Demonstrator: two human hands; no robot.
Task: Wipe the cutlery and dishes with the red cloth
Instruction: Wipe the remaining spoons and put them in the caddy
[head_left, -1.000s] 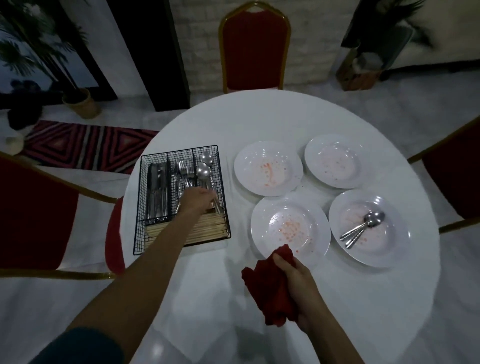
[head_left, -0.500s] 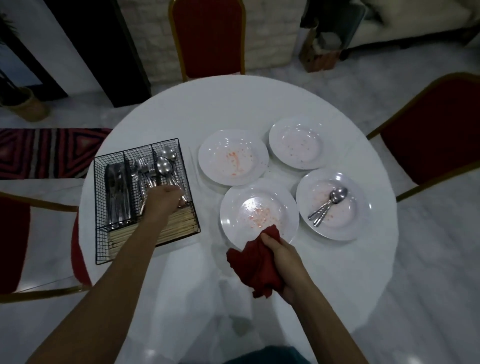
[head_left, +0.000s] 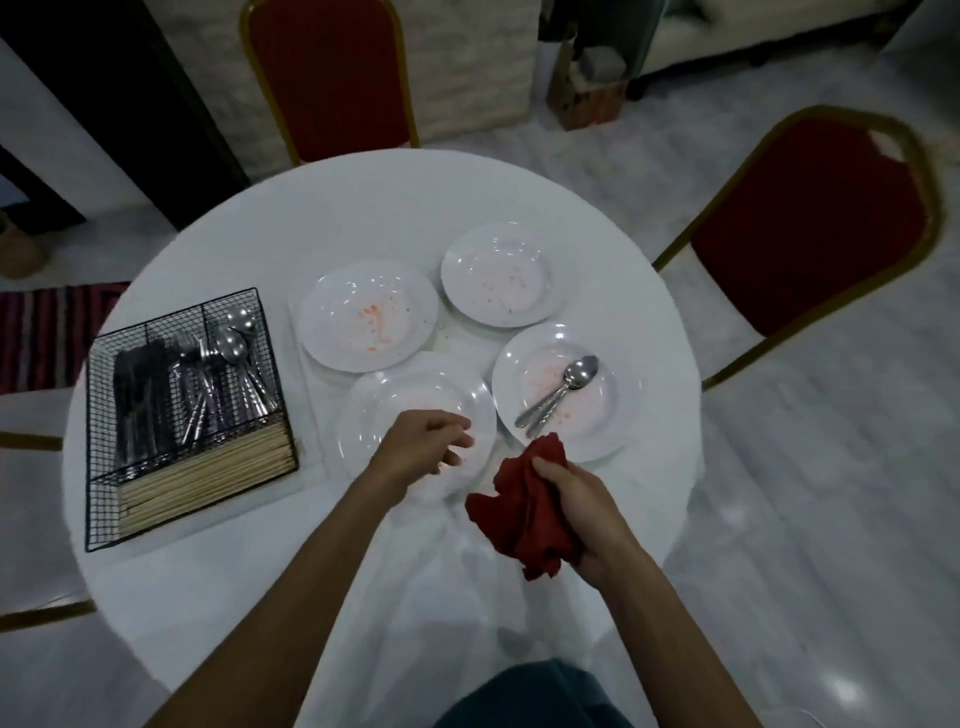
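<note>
Plates (head_left: 366, 317), four white ones flecked with orange, sit on a round white desk (head_left: 363, 208). My right grip (head_left: 576, 512) is closed around the bunched red cloth (head_left: 524, 514), just beside the nearest plate (head_left: 395, 405). My left grip (head_left: 423, 449) hovers over that plate with fingers curled; blur hides whether it holds anything. Spoons (head_left: 561, 395) lie in the right-hand plate (head_left: 621, 415). A wire cutlery basket (head_left: 104, 467) stands at left.
</note>
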